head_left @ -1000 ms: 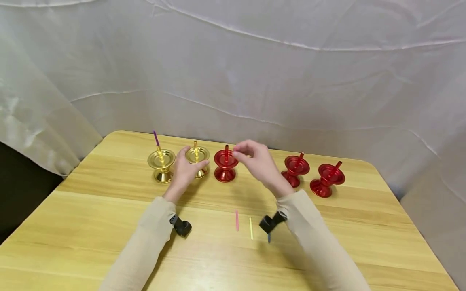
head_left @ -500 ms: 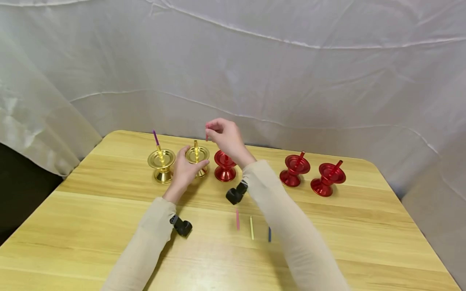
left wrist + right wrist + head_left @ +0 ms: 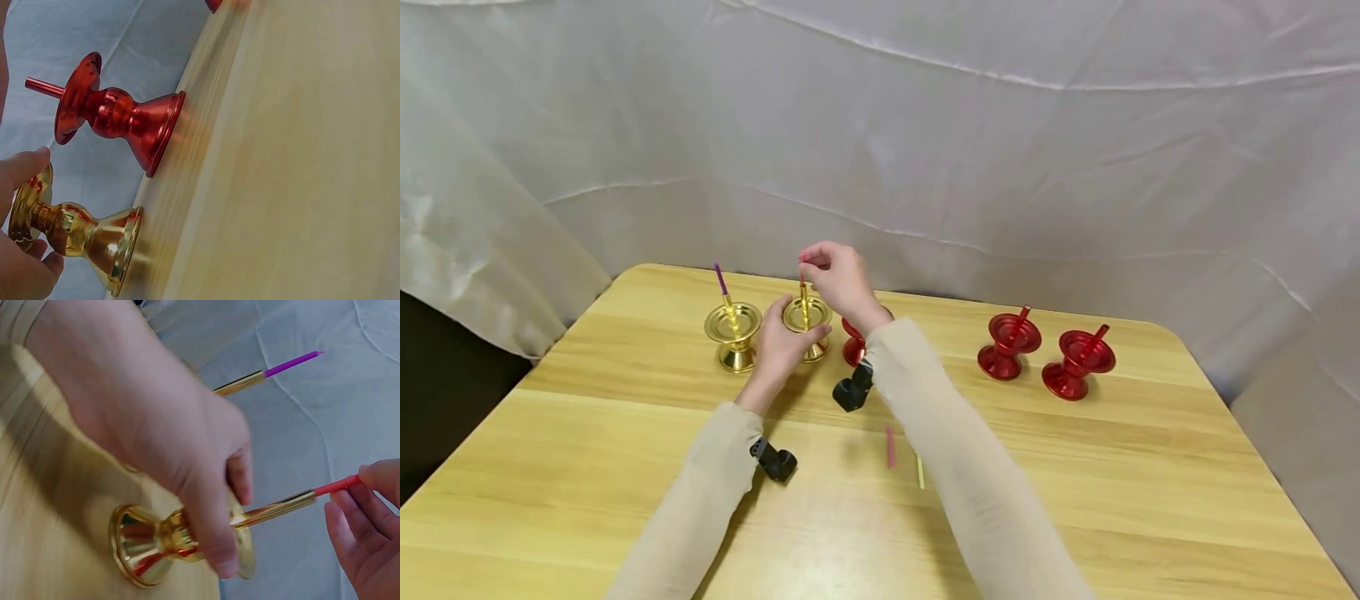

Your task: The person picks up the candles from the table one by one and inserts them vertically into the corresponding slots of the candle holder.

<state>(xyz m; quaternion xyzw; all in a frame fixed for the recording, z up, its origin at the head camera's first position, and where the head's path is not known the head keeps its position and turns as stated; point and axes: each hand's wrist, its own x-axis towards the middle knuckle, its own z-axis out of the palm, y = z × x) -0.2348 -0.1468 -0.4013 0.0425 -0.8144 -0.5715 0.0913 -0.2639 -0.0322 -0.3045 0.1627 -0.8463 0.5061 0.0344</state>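
Observation:
My left hand [image 3: 781, 343] grips the dish of a gold candle holder [image 3: 94, 234], thumb and fingers around its rim. With thumb and fingertips my right hand [image 3: 840, 279] pinches a thin red candle [image 3: 336, 485]. The candle's lower end meets the top of that holder's upright gold tube [image 3: 281, 509] in the right wrist view. To the left stands a second gold candle holder [image 3: 733, 325] with a purple candle [image 3: 721, 279] in its tube. A red candle holder [image 3: 119, 115] stands just right of the gripped one, partly hidden by my right wrist in the head view.
Two more red candle holders [image 3: 1009, 342] [image 3: 1078, 364] stand at the right on the wooden table [image 3: 1150, 467]. A pink candle [image 3: 891, 447] and a yellow candle [image 3: 921, 472] lie near the middle, the yellow one partly under my right forearm. A pale curtain [image 3: 880, 150] hangs behind.
My right hand has moved left with the red candle, from beside the red holder to above the gold one. The blue candle is now hidden by my right arm. My left hand stays put.

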